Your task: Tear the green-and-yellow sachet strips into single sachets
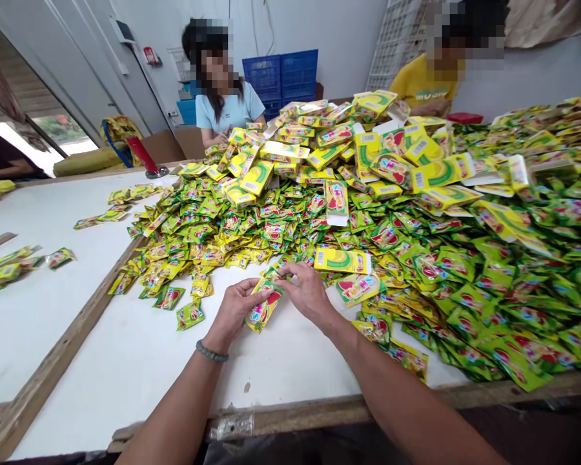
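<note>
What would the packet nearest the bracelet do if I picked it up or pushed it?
The packet is probably a bit floppy, since its wrapper looks wrinkled. Its shiny surface might feel slippery. Pushed, it would likely slide, not roll, because it lies flattish on the table.

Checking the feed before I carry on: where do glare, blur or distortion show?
Head view: outdoor light glares through the opening at far left; head view: the packet pile softens toward the right edge; head view: left wall leans, wide-angle style; head view: held pack fairly clear, fine print unreadable.
</note>
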A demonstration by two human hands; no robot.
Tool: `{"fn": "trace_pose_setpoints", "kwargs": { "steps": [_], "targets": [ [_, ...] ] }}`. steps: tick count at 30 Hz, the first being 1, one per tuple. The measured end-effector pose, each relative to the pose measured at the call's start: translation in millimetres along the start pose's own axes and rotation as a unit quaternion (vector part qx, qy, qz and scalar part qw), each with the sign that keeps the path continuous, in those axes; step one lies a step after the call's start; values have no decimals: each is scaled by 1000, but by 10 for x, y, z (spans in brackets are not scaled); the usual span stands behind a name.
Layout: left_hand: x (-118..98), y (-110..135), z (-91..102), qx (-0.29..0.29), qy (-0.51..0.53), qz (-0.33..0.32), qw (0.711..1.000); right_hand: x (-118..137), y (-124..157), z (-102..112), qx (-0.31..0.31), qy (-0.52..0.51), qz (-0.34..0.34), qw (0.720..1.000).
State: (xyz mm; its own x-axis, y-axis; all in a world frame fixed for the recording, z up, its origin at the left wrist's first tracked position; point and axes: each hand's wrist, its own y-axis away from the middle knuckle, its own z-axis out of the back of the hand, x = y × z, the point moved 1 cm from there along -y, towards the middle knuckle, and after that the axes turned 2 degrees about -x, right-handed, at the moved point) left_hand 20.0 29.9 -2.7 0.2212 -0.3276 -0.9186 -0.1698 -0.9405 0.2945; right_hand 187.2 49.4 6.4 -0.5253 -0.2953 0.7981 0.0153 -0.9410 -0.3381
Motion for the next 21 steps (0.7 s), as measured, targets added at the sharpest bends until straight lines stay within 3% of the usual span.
{"fn": "trace_pose_setpoints", "kwargs": {
  "steps": [9, 15, 21],
  "targets": [
    [12, -14, 27, 5, 14, -44, 999, 143, 66, -43, 36, 36, 49, 998],
    [-1, -9, 18, 20, 9, -74, 997, 198, 108, -45, -35, 49, 44, 997],
    [-16, 34, 64, 6, -9, -72, 997, 184, 115, -87, 52, 31, 57, 997]
  ]
}}
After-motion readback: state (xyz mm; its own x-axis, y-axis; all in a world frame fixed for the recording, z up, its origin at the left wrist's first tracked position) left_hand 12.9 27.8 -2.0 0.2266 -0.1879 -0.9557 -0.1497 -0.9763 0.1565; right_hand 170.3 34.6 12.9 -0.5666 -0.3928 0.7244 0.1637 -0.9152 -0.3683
